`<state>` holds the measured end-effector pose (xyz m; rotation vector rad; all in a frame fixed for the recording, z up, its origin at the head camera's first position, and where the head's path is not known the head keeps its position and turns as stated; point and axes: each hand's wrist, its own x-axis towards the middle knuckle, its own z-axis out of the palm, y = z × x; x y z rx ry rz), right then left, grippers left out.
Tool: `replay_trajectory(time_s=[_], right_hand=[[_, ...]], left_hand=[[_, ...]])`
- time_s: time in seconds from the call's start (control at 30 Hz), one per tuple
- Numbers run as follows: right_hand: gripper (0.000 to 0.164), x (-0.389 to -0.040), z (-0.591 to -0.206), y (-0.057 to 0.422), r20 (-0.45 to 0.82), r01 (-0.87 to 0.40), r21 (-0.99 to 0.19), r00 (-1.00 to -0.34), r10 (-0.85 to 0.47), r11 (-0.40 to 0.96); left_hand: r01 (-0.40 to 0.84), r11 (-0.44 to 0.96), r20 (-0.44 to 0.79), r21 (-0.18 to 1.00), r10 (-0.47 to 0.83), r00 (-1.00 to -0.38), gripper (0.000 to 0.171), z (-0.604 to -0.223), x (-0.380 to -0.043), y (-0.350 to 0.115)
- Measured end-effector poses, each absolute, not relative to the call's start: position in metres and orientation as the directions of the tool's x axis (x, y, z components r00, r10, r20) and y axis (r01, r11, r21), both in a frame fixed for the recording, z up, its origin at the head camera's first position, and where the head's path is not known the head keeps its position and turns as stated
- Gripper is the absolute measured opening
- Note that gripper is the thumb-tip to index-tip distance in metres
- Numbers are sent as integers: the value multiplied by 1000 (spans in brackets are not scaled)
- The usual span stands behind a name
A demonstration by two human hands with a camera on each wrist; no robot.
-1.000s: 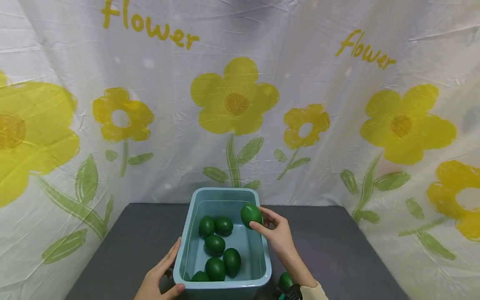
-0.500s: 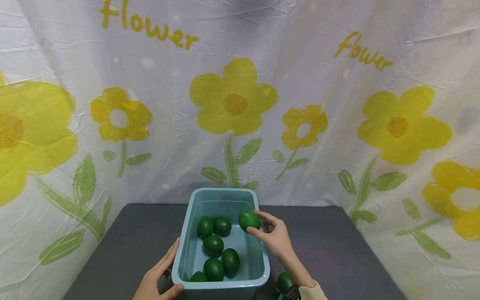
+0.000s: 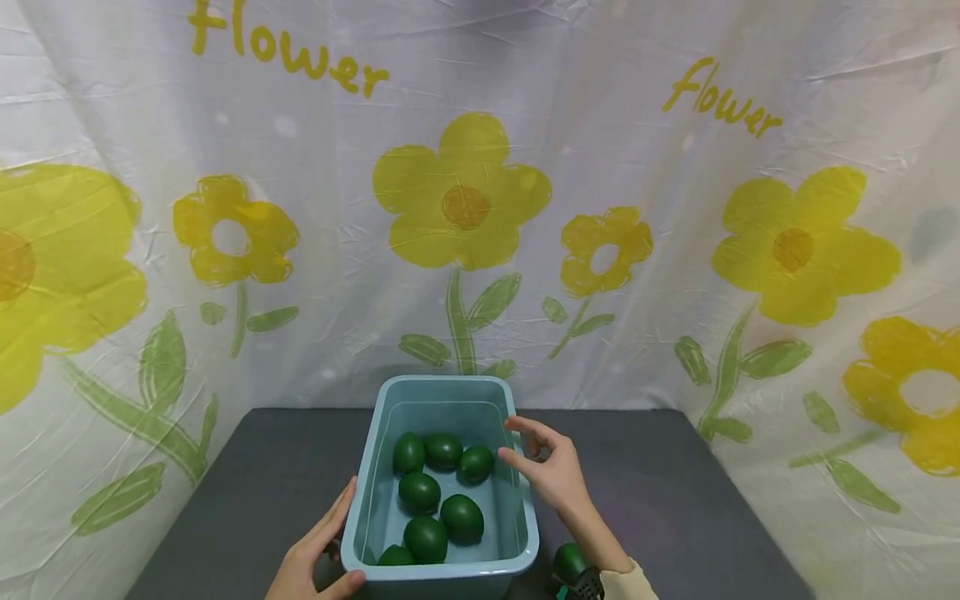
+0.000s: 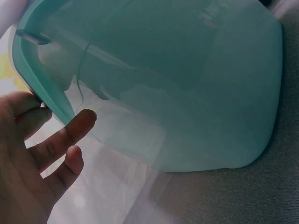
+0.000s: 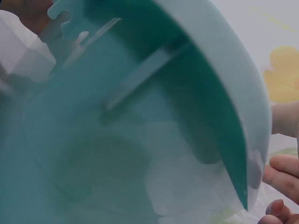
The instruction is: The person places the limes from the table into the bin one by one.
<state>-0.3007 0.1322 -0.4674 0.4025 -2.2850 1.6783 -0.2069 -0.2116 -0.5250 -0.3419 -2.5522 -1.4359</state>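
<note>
A light blue plastic tub (image 3: 390,386) holds several glossy dark green avocados. The one at the right of the back group, a small avocado (image 3: 476,464), lies just left of my right hand (image 3: 553,471). That hand hovers at the tub's right rim, thumb and fingers parted around nothing. My left hand (image 3: 309,557) steadies the tub's near left corner, with its thumb at the front rim and its fingers fairly straight along the left side. In the left wrist view, the lower fingers (image 4: 58,144) stand spread beside the tub's outer wall (image 4: 196,102).
Another avocado (image 3: 569,562) is partly hidden beside my right wrist, outside the tub. A black wrist device (image 3: 588,585) sits at the right sleeve. The dark grey table (image 3: 637,500) ends at a white curtain (image 3: 322,250) printed with yellow flowers.
My right hand has let go of the avocado, which now lies on the tub's floor beside the back group. The front avocados have shifted slightly. My left hand stays at the rim.
</note>
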Motion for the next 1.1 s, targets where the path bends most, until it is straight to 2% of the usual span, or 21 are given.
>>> replay_trajectory(time_s=[0.4, 0.8, 1.1], right_hand=[[45, -297, -457, 146, 389, -365, -887, -921, 31, 282], [48, -289, -450, 175, 339, -305, -923, -933, 123, 235], [51, -269, -460, 202, 259, -213, -939, -955, 145, 271]], left_hand=[[353, 518, 331, 779, 139, -933, 85, -530, -208, -214], [324, 522, 302, 789, 130, -944, 82, -526, -205, -215], [295, 499, 267, 815, 128, -955, 81, -523, -205, -215]])
